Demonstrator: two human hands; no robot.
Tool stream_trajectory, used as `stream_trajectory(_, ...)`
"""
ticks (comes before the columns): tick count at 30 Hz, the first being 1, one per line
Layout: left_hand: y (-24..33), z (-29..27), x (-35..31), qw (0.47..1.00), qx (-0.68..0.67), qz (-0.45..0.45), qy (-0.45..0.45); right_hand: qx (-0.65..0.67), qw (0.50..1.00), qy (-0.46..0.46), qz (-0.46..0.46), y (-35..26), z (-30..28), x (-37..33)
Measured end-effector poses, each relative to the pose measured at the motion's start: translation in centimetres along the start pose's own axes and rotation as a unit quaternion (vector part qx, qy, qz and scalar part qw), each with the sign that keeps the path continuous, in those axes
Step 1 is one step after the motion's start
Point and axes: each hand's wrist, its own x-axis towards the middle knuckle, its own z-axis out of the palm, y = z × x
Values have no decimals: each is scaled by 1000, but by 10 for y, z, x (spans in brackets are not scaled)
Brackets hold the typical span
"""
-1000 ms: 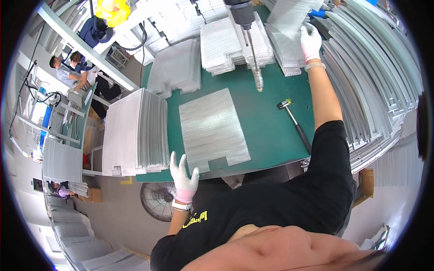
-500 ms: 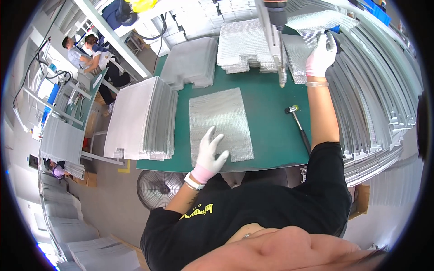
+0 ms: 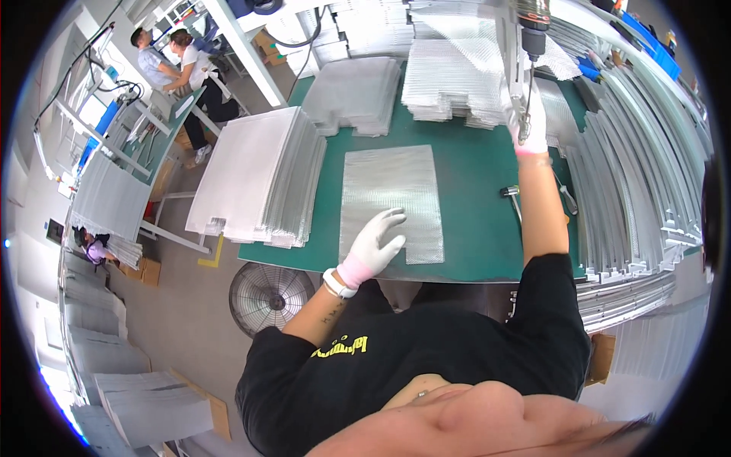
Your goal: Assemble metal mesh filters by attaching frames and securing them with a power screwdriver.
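A silvery mesh sheet point(image 3: 392, 183) lies flat on the green table. Over its lower edge hovers my left hand point(image 3: 373, 244), white-gloved, fingers apart and holding nothing. My right hand point(image 3: 534, 122), gloved too, reaches forward behind a hanging power driver point(image 3: 534, 27) with a long bit, which partly hides its fingers. A thin, see-through mesh sheet point(image 3: 461, 30) stretches above the far stack and moves along with that hand, which appears closed on its edge. By my right forearm lies a hammer point(image 3: 510, 191), its handle partly hidden.
Stacks of notched sheets stand at the left point(image 3: 244, 167), at the back left point(image 3: 354, 87) and at the back point(image 3: 449, 87). Long rows of metal sheets point(image 3: 632, 175) line the right side. A floor fan point(image 3: 272, 298) stands below the table's front edge. Co-workers point(image 3: 194, 72) work at another table.
My right hand has moved left, behind the driver, and the thin mesh sheet has shifted left with it. My left hand stays over the flat sheet. The whole view has shifted slightly.
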Motion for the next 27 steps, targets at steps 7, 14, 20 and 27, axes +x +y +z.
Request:
stream_trajectory(7, 29, 8, 37, 782, -601, -12, 163, 34, 985, 14, 171, 128, 68, -171)
stream_trajectory(14, 8, 7, -8, 798, -460, -84, 379, -14, 959, 72, 273, 146, 68, -261)
stream_trajectory(20, -5, -15, -68, 792, -418, -87, 437, 54, 941, 204, 264, 121, 36, -298)
stream_trajectory(27, -4, -24, -92, 874, -290, -126, 369, -381, 904, 76, 181, 71, 81, -259)
